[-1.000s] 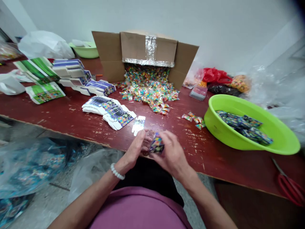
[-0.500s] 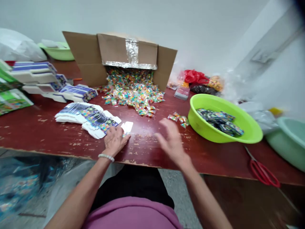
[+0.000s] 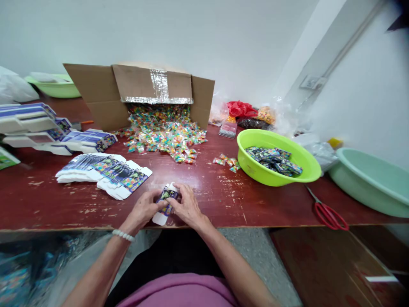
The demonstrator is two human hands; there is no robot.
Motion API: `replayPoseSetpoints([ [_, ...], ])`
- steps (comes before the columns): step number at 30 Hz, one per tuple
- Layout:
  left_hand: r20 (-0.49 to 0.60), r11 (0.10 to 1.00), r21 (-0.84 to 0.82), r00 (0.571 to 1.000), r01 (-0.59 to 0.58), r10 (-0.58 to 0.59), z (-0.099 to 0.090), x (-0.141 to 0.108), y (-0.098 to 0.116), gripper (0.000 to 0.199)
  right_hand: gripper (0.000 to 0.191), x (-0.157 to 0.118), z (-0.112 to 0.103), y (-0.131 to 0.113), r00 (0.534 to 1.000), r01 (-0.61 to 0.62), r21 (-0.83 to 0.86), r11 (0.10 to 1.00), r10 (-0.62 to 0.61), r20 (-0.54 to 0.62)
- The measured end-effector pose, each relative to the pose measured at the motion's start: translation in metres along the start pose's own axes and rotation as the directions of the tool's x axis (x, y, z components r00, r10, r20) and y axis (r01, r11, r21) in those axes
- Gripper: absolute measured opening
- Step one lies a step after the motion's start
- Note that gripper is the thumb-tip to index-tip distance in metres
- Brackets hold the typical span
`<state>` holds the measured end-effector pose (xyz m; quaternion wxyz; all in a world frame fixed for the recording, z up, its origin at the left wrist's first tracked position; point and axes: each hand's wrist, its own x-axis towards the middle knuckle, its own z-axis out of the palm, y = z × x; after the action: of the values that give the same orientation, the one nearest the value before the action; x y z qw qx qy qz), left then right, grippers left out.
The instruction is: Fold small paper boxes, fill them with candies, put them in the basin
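Between my hands, near the table's front edge, is a small printed carton [image 3: 165,200] with white flaps at its ends. My left hand [image 3: 146,209], with a beaded bracelet at the wrist, grips its left side. The fingers and thumb of my right hand [image 3: 188,205] hold its right side. A fanned stack of flat printed cartons [image 3: 111,172] lies to the left. Behind it, small wrapped candies [image 3: 166,134] spill from an open cardboard box [image 3: 105,100]. A few more wrapped candies [image 3: 227,161] lie right of my hands, beside a lime green basin [image 3: 277,179].
Dark printed packets [image 3: 275,160] fill part of the lime basin. Red-handled scissors [image 3: 329,215] lie at the right front edge, near a pale green basin [image 3: 373,183]. More stacked cartons [image 3: 28,123] stand at the left, and plastic bags [image 3: 243,108] lie at the back.
My right hand has come in from the right and taken hold of the carton. The carton is now between both hands, nearer the front edge. The view has shifted to the right.
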<state>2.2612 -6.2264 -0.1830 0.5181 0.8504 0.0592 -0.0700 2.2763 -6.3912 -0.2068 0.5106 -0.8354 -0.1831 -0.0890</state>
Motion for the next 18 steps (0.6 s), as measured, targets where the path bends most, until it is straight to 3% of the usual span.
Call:
replayPoseSetpoints([
  [4, 0.115, 0.949, -0.307, 0.993, 0.071, -0.037, 0.009, -0.034, 0.008, 0.028, 0.038, -0.009, -0.006, -0.005, 0.992, -0.086, 0.111, 0.990, 0.096, -0.083],
  [7, 0.230, 0.866, -0.492, 0.973, 0.089, 0.031, 0.009, -0.056, 0.015, 0.031, 0.029, -0.015, -0.017, -0.016, 0.977, -0.213, 0.417, 0.884, 0.189, 0.098],
  [9, 0.407, 0.793, -0.583, 0.908, 0.175, 0.099, 0.008, -0.068, 0.018, 0.037, 0.029, -0.019, -0.024, -0.027, 0.948, -0.306, 0.557, 0.772, 0.191, 0.255],
  [11, 0.561, 0.746, -0.600, 0.817, 0.290, 0.134, 0.008, -0.077, 0.020, 0.037, 0.031, -0.022, -0.030, -0.040, 0.931, -0.334, 0.588, 0.737, 0.163, 0.326],
  [13, 0.614, 0.715, -0.605, 0.777, 0.351, 0.139, 0.010, -0.084, 0.020, 0.032, 0.029, -0.026, -0.034, -0.051, 0.967, -0.213, 0.511, 0.833, 0.104, 0.233],
  [15, 0.578, 0.694, -0.634, 0.806, 0.343, 0.130, 0.012, -0.088, 0.019, 0.031, 0.023, -0.030, -0.039, -0.058, 0.999, 0.022, 0.304, 0.953, -0.034, 0.035],
  [16, 0.551, 0.695, -0.641, 0.825, 0.325, 0.123, 0.013, -0.089, 0.019, 0.031, 0.020, -0.031, -0.042, -0.061, 0.992, 0.129, 0.176, 0.976, -0.126, -0.030],
  [18, 0.516, 0.724, -0.630, 0.849, 0.283, 0.117, 0.013, -0.090, 0.018, 0.034, 0.018, -0.035, -0.047, -0.065, 0.965, 0.262, -0.002, 0.965, -0.262, -0.021],
])
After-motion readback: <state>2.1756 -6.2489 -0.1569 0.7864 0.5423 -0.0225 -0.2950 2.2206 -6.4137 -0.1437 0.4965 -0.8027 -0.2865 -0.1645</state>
